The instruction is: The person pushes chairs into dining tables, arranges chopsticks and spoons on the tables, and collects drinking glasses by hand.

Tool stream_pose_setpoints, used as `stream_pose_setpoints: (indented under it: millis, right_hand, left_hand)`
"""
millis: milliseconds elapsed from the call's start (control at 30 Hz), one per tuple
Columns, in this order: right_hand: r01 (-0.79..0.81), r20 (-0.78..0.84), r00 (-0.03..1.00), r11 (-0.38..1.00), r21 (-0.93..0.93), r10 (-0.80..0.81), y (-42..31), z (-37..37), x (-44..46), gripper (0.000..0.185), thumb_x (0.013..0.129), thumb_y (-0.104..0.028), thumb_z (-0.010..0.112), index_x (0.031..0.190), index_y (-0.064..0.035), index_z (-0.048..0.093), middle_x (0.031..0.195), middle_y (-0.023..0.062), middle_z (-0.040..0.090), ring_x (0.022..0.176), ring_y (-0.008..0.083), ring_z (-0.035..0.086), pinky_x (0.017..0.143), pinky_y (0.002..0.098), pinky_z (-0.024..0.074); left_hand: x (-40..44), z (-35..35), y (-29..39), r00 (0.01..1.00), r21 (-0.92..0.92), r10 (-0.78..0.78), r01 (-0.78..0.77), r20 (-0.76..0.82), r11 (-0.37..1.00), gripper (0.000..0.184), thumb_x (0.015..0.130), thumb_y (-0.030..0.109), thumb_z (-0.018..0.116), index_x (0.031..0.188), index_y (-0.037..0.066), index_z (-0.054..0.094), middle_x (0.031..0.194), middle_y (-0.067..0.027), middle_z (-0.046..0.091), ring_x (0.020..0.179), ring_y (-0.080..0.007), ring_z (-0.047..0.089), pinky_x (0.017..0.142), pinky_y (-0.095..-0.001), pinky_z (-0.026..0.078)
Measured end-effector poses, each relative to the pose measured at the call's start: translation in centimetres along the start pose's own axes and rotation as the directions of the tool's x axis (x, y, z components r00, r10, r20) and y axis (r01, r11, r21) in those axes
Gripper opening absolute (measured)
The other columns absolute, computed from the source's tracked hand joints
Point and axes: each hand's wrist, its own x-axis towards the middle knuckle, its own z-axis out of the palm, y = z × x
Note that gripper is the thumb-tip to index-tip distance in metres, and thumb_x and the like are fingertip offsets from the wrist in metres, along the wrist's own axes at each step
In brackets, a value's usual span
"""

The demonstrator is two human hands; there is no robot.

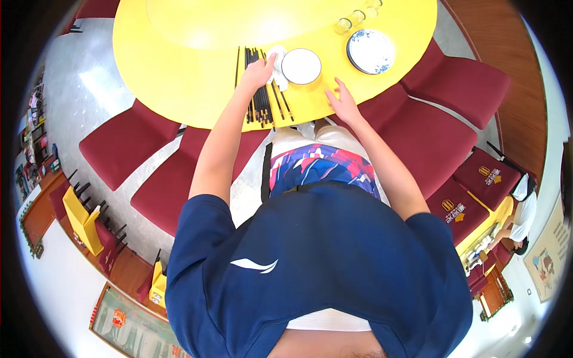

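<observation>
My left hand (259,73) is over a bundle of black chopsticks (261,106) on the yellow table, its fingers closed on a crumpled white cloth (279,67). The chopsticks lie roughly side by side, pointing toward the table's near edge, and several are spread apart from the rest. Just right of the cloth is a white round dish (301,66) with a thin dark rim. My right hand (343,102) hovers near the table edge, fingers apart and holding nothing. Beyond it sits a stack of blue-patterned white plates (371,52).
Several glasses (351,21) stand at the far right of the yellow table (179,89). Dark red chairs (427,140) line the near edge on both sides of my body. Another person (525,206) in a white top bends over a different table at the right.
</observation>
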Motion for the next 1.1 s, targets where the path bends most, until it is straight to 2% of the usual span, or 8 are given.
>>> stream_pose_setpoints:
  millis: [167, 367, 433, 567, 667, 800, 900, 1100]
  right_hand:
    - [-0.206, -0.124, 0.971, 0.978, 0.005, 0.205, 7.5, -2.8, -10.8, 0.061, 0.097, -0.03, 0.056, 0.147, -0.0041, 0.03, 0.106, 0.0142, 0.06, 0.067, 0.016, 0.063, 0.057, 0.0292, 0.0518]
    - [-0.408, -0.205, 0.881, 0.904, 0.126, 0.426, 13.3, -4.5, -19.4, 0.051, 0.097, -0.035, 0.054, 0.137, -0.0039, 0.045, 0.101, 0.0132, 0.065, 0.07, 0.0189, 0.066, 0.06, 0.0316, 0.0538]
    - [-0.431, 0.012, 0.902, 0.902, -0.031, 0.432, 15.6, -5.1, -19.3, 0.045, 0.098, -0.037, 0.05, 0.131, -0.0055, 0.05, 0.106, 0.0142, 0.062, 0.073, 0.0193, 0.067, 0.061, 0.031, 0.054]
    - [-0.434, 0.386, 0.787, 0.876, -0.209, 0.481, 16.5, -3.7, -17.1, 0.038, 0.096, -0.038, 0.052, 0.121, -0.01, 0.058, 0.096, 0.0089, 0.066, 0.075, 0.0174, 0.066, 0.065, 0.0353, 0.0533]
    - [-0.285, 0.479, 0.713, 0.836, -0.468, 0.511, 18.7, -1.4, -14.0, 0.036, 0.095, -0.037, 0.054, 0.119, -0.0106, 0.059, 0.089, 0.0076, 0.067, 0.071, 0.0157, 0.065, 0.061, 0.0337, 0.0528]
    - [0.13, 0.556, 0.743, 0.735, -0.665, 0.372, 23.9, 0.8, -9.9, 0.019, 0.086, -0.02, 0.049, 0.079, -0.0066, 0.06, 0.069, 0.0099, 0.062, 0.048, 0.0199, 0.056, 0.036, 0.0375, 0.039]
    - [-0.173, 0.61, 0.721, 0.938, -0.302, 0.329, 20.9, 3.9, -11.8, 0.016, 0.086, -0.026, 0.051, 0.082, -0.0111, 0.053, 0.061, 0.0053, 0.05, 0.044, 0.0194, 0.05, 0.036, 0.0348, 0.0383]
    - [0.012, 0.732, 0.612, 0.922, -0.387, 0.299, 13.0, 12.4, -19.7, 0.021, 0.089, -0.025, 0.056, 0.104, -0.0101, 0.056, 0.077, 0.0111, 0.063, 0.06, 0.0219, 0.061, 0.047, 0.0344, 0.0483]
  left_hand:
    - [-7.3, 0.6, -2.5, 0.975, -0.459, -0.022, -0.085, -0.223, 0.884, 0.069, 0.101, 0.053, 0.031, 0.093, -0.004, 0.069, 0.08, -0.0207, 0.067, 0.079, -0.0298, 0.066, 0.076, -0.039, 0.049]
    - [-19.9, 9.7, -12.3, 0.984, -0.635, -0.069, -0.051, -0.162, 0.771, 0.057, 0.103, 0.036, 0.036, 0.061, 0.003, 0.055, 0.056, -0.0067, 0.053, 0.056, -0.0172, 0.053, 0.058, -0.0336, 0.044]
    - [-24.6, 14.9, -16.3, 0.957, -0.627, -0.086, -0.113, -0.278, 0.771, 0.053, 0.101, 0.032, 0.036, 0.061, 0.003, 0.055, 0.053, -0.0064, 0.051, 0.051, -0.0179, 0.051, 0.054, -0.0343, 0.041]
    - [-37.8, 28.8, -24.4, 0.742, -0.925, -0.671, 0.259, 0.006, 0.278, 0.037, 0.091, 0.027, 0.042, 0.06, 0.009, 0.054, 0.053, -0.0045, 0.052, 0.045, -0.0151, 0.048, 0.043, -0.0324, 0.035]
    - [-51.2, 39.9, -26.3, 0.424, -0.939, -0.845, 0.04, 0.326, -0.342, 0.029, 0.087, 0.028, 0.049, 0.064, 0.01, 0.052, 0.053, -0.0054, 0.051, 0.041, -0.0167, 0.047, 0.037, -0.0322, 0.037]
    - [-69.0, 54.4, -23.7, 0.292, -0.903, -0.862, 0.247, 0.415, -0.351, 0.026, 0.088, 0.023, 0.047, 0.098, 0.004, 0.062, 0.067, -0.0124, 0.061, 0.047, -0.0189, 0.053, 0.038, -0.0325, 0.039]
    - [-76.4, 56.7, -17.6, 0.277, -0.852, -0.829, 0.36, 0.486, -0.38, 0.029, 0.088, 0.021, 0.048, 0.101, 0.002, 0.065, 0.069, -0.0143, 0.063, 0.047, -0.0172, 0.054, 0.036, -0.0328, 0.039]
    - [-76.5, 61.9, -13.4, 0.313, -0.702, -0.717, -0.181, 0.623, -0.689, 0.027, 0.09, 0.024, 0.046, 0.101, 0.005, 0.062, 0.081, -0.0142, 0.067, 0.062, -0.0207, 0.06, 0.049, -0.0376, 0.046]
